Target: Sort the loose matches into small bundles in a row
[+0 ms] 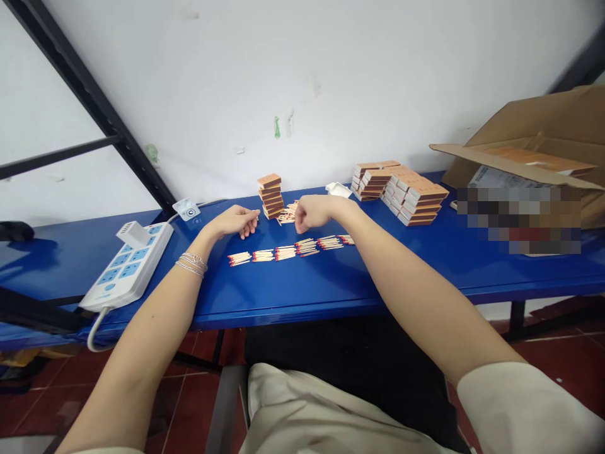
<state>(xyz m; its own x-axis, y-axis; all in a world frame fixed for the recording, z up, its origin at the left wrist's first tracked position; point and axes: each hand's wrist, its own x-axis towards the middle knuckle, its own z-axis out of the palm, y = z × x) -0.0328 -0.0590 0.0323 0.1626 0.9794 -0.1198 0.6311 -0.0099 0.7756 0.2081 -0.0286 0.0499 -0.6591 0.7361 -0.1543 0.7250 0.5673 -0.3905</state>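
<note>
My left hand rests on the blue table, fingers curled and pointing toward a small stack of orange matchboxes; what it pinches, if anything, is hidden. My right hand is curled beside a loose heap of matches, fingertips down at the heap. A row of several small match bundles lies in a line just in front of both hands.
A larger pile of matchboxes sits at the back right, with a small white tray beside it. An open cardboard box stands far right. A white and blue power strip lies at the left. A black metal frame leans against the wall.
</note>
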